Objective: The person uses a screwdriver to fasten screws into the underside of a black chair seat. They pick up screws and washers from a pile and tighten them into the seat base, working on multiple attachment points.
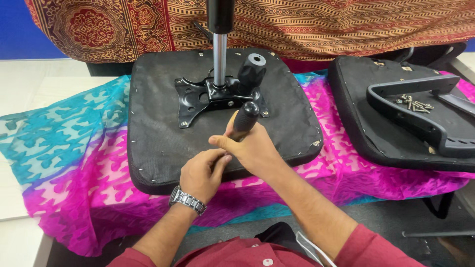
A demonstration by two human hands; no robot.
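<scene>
A pink and turquoise patterned cloth (74,148) covers the bench from its left edge across to the right. On it, toward the middle, lies an upturned black chair seat (163,133), its underside dusty and edged with staples. A black metal mounting plate (198,99) is fixed at the seat's centre, and a chrome gas-lift column (220,59) rises upright from it toward the bench's far edge, beside a black round knob (252,69).

The left hand (200,173), with a steel wristwatch (187,200) on its wrist, curls its fingers closed at the near edge of the seat, touching the right hand. The right hand (255,151) grips a black cylindrical handle (245,118), fingers wrapped tight round its lower part; the handle is matte, round-topped, and tilts up toward the plate.

Toward the bench's right edge lies a second black cushion (356,118) bearing a black plastic armrest (425,113) and a small heap of screws (415,103).
</scene>
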